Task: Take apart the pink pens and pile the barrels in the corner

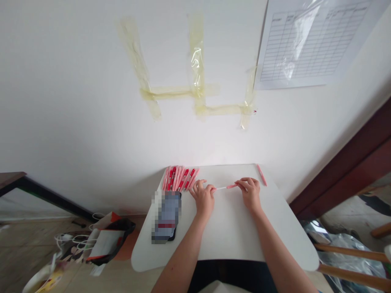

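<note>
My left hand (204, 199) is closed in a pinch on the left end of a slim pink pen (221, 188). Its middle stretch looks white, with pink on both sides. At the other end, the fingertips of my right hand (251, 194) pinch the pink section. Whether the pen is in one piece or two parts meeting there, I cannot tell. Just beyond my left hand lies a row of several pink and red pens (179, 178). One more pink pen (262, 175) rests alone to the right of my right hand.
The small white table (232, 240) stands against a wall with yellowed tape (171, 92) and a printed sheet (314, 44). A phone-like, pixelated object (167, 217) lies at the table's left. Bags (106, 240) sit on the floor to the left, wooden bars (351, 252) at right.
</note>
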Available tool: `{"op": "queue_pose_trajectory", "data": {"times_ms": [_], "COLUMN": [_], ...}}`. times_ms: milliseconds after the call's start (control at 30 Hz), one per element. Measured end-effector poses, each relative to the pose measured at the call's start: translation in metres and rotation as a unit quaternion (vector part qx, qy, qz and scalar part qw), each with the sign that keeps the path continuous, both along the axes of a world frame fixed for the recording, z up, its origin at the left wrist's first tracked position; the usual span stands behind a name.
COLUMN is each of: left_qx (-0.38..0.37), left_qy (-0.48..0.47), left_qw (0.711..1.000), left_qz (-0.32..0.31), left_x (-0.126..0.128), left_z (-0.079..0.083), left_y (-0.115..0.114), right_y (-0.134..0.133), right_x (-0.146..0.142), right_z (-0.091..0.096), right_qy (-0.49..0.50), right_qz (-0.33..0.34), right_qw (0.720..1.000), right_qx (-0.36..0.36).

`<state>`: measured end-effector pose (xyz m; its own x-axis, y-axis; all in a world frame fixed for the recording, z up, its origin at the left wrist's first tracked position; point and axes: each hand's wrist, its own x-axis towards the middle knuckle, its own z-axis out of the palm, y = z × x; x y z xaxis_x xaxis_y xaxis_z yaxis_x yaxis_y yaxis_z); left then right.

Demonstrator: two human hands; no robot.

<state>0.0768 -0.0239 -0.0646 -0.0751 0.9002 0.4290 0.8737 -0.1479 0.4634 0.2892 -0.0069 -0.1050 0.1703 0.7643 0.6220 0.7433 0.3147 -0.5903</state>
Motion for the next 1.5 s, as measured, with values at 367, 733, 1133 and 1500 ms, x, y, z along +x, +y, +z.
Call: {"op": "queue_pose_trajectory", "data": {"times_ms": [367,733,1133,1500], "left_qx": [-0.025,-0.024,0.009,-0.009], "left_qy": [0.046,0.065,0.073,0.085], "left_qw": [0.998,0.997,0.994,0.996], "left_qz": [0.040,0.037,0.082,-0.004], "left_x": [-0.002,-0.001,-0.006,0.002], "left_z": [-0.006,-0.005,-0.005,0.001], "left_y": [0.002,0.001,0.008,0.004], "right_y": [0.003,-0.005,-0.005,-0.005], "right_x": [0.010,-0.004,0.004,0.003], "right_z": [0.004,0.001,0.011,0.020], "right_qy": [0.060,0.013,0.046,0.087], "right_qz": [0.005,0.025,0.000,-0.006], "right_qw": [0.998,0.998,0.998,0.996], "right_qx": [-0.001,-0.053,-0.035,-0.025]}}
